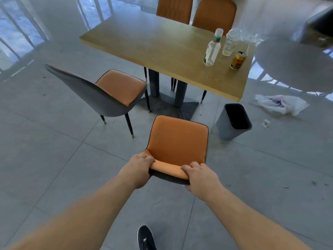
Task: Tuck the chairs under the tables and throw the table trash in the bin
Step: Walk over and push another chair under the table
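An orange-seated chair (178, 139) stands in front of me, a short way out from the wooden table (158, 49). My left hand (139, 168) grips the left end of its backrest top and my right hand (200, 175) grips the right end. On the table's right end stand a clear plastic bottle (212, 48), a clear plastic cup (230, 43), a second clear cup (251, 40) and a gold drink can (238, 60). A grey bin (232, 121) stands on the floor by the table's near right corner.
A second orange chair (111, 91) with a grey back stands turned out at the table's left. Two more chairs (196, 11) sit at the far side. A white plastic bag (281, 103) and a paper scrap (265, 123) lie on the floor right of the bin. A round white table (295, 64) is at right.
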Available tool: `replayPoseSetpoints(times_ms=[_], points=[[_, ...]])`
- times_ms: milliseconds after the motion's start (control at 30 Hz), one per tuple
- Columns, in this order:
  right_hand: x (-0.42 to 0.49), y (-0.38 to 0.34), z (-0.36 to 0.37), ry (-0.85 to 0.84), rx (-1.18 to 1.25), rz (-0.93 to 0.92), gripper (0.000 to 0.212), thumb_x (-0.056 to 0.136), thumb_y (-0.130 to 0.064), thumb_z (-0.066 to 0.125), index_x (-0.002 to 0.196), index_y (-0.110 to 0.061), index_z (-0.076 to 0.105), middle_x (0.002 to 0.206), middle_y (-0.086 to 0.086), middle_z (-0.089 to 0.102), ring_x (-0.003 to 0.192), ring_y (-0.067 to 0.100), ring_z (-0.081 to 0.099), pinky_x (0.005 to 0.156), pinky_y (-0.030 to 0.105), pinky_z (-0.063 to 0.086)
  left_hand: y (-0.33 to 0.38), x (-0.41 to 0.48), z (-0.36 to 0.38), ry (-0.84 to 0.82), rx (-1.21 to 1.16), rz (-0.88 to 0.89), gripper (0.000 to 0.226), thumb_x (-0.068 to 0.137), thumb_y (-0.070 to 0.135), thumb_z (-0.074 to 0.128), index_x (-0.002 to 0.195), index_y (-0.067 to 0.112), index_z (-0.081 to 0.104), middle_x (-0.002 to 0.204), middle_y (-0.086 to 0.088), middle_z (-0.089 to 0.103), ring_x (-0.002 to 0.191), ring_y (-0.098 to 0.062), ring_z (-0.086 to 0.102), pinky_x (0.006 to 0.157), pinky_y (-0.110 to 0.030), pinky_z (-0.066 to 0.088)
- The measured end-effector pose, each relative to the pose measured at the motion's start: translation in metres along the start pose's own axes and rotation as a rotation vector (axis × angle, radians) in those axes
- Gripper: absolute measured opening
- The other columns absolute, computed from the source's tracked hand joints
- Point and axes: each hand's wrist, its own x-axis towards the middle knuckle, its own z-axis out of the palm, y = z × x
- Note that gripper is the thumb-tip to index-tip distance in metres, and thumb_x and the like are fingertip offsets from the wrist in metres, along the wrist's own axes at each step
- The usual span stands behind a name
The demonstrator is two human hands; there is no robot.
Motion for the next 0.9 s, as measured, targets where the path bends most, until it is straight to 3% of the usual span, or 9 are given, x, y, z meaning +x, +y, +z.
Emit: replayPoseSetpoints(times_ms=[233,367,500,667,800,900], points=[[0.097,-0.027,-0.047,0.059,0.049,0.077,0.055,0.095,-0.048,0.064,0.144,-0.038,0.042,0.126,0.0,0.051,0.11,0.026,0.05,0.087,0.044,0.056,-0.053,0.101,-0.078,-0.014,0.054,0.095,0.035,0.099,0.029,0.063,0.133,0.034,0.054,0.132,0.006,0.052,0.127,-0.02,0.043,0.104,-0.04,0.047],[0.151,-0.031,-0.075,0.109,0.088,0.116,0.056,0.095,-0.045,0.066,0.145,-0.043,0.041,0.127,-0.003,0.052,0.112,0.025,0.05,0.078,0.039,0.053,-0.073,0.154,-0.121,-0.025,0.054,0.136,0.023,0.099,0.029,0.061,0.121,0.035,0.056,0.125,0.009,0.053,0.117,-0.017,0.044,0.098,-0.038,0.047],[0.209,-0.039,-0.104,0.111,0.093,0.129,0.057,0.095,-0.043,0.065,0.146,-0.045,0.041,0.127,-0.004,0.054,0.111,0.025,0.053,0.08,0.042,0.054,-0.096,0.203,-0.16,-0.04,0.063,0.128,0.019,0.099,0.029,0.061,0.116,0.034,0.056,0.124,0.007,0.053,0.116,-0.018,0.045,0.099,-0.04,0.048],[0.261,-0.067,-0.135,0.142,0.064,0.164,0.052,0.094,-0.036,0.064,0.141,-0.044,0.045,0.118,-0.005,0.056,0.105,0.023,0.053,0.067,0.037,0.043,-0.137,0.243,-0.199,-0.047,0.04,0.133,0.036,0.097,0.031,0.063,0.131,0.038,0.054,0.132,0.01,0.052,0.126,-0.018,0.043,0.103,-0.04,0.046],[0.271,-0.106,-0.14,-0.041,-0.014,0.195,0.062,0.086,-0.054,0.067,0.141,-0.038,0.043,0.124,0.0,0.057,0.108,0.025,0.052,0.09,0.044,0.051,-0.188,0.25,-0.228,-0.178,0.153,0.21,0.058,0.089,0.044,0.07,0.142,0.041,0.045,0.145,0.009,0.048,0.134,-0.019,0.043,0.104,-0.041,0.046],[0.275,-0.146,-0.138,-0.059,0.039,0.253,0.064,0.083,-0.06,0.063,0.139,-0.037,0.043,0.123,-0.004,0.057,0.108,0.023,0.053,0.09,0.041,0.051,-0.237,0.256,-0.257,-0.138,0.299,0.218,0.072,0.09,0.049,0.069,0.153,0.037,0.037,0.157,0.005,0.042,0.144,-0.024,0.038,0.119,-0.05,0.035]])
